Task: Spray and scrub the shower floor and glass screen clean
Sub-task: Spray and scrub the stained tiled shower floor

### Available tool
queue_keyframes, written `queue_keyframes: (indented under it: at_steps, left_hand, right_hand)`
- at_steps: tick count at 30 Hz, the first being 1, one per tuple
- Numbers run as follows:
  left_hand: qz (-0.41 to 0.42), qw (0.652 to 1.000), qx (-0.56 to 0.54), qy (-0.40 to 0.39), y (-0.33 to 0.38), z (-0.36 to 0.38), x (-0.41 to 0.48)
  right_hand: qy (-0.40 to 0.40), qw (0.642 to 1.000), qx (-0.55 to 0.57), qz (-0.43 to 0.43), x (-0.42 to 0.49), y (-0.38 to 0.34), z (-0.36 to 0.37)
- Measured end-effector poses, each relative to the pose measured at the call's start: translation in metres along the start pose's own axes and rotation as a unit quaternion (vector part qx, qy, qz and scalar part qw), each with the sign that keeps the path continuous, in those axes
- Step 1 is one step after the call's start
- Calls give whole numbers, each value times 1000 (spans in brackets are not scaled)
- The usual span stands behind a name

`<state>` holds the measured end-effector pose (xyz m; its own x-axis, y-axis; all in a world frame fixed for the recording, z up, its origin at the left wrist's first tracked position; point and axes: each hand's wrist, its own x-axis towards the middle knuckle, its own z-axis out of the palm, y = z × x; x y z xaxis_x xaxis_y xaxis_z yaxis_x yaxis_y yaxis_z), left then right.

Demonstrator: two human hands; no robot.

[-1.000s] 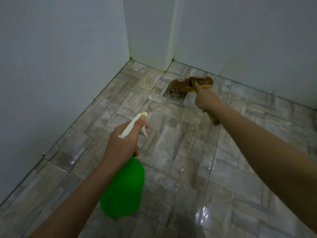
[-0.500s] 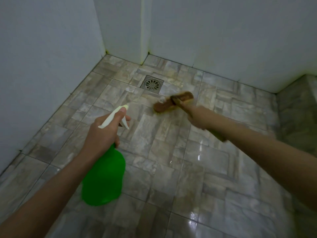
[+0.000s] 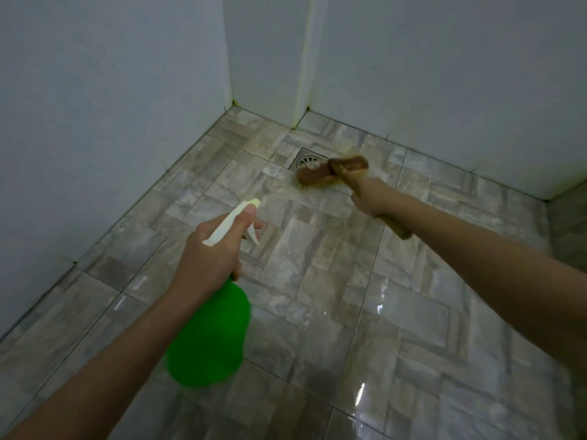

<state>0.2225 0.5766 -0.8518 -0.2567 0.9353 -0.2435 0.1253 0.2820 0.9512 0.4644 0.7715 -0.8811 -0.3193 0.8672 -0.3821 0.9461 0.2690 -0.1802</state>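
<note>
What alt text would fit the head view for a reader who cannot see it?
The right hand grips a brush whose head rests on the tiled floor at the edge of the drain. The left hand holds a green spray bottle above the floor.

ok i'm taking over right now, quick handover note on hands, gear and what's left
Left hand grips the spray bottle, nozzle pointing at the floor.
Right hand grips the brush by its handle; its head sits on the floor at the edge of the drain.
Done: floor looks wet and shiny in patches.
Left: the rest of the floor; the glass screen, not in view.
</note>
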Motion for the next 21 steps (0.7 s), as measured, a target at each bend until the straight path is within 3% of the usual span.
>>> queue_keyframes:
  at_steps: [4,8,15,21]
  left_hand:
    - [9,1000,1,12,0,-10,3]
    - [-13,999,-28,33,-3,-24,5]
    - [-11,1000,-10,22,-14,-25,12]
    - [-24,999,-35,29,-13,-33,18]
  right_hand:
    - [-12,999,-1,41,8,2,-1]
    - [-58,998,-29,20,-31,-7,10]
    - [7,999,1,53,70,-41,-10]
    - [-44,995,44,73,-14,-61,30]
